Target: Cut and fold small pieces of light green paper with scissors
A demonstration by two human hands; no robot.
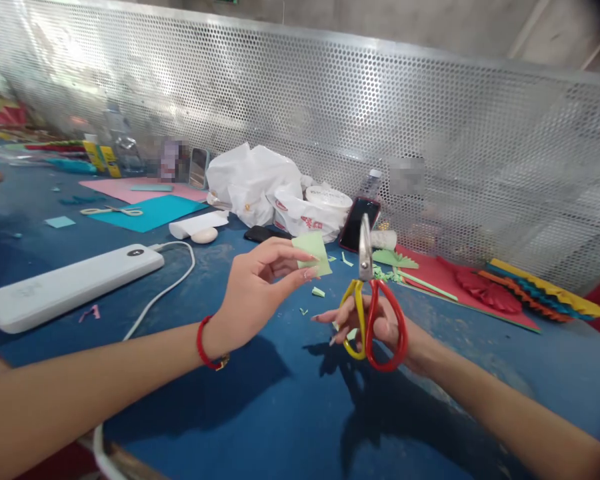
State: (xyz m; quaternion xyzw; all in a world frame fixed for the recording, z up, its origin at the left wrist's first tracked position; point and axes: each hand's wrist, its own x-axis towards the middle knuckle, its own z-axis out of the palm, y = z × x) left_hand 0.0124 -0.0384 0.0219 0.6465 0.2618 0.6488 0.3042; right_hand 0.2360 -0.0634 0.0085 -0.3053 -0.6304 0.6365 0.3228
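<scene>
Pale-green paper [312, 249], likely light and easily creased, is best held by an edge; the left hand [253, 283] pinches it, the right hand [387, 325] grips scissors [365, 265].

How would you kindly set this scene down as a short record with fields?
Left hand: pinches a light green paper square
Right hand: holds scissors, blades up, one yellow handle, one red
Surface: blue tabletop with green paper scraps
Right side: red paper, pleated paper strips
Behind: white plastic bag, perforated metal panel
</scene>
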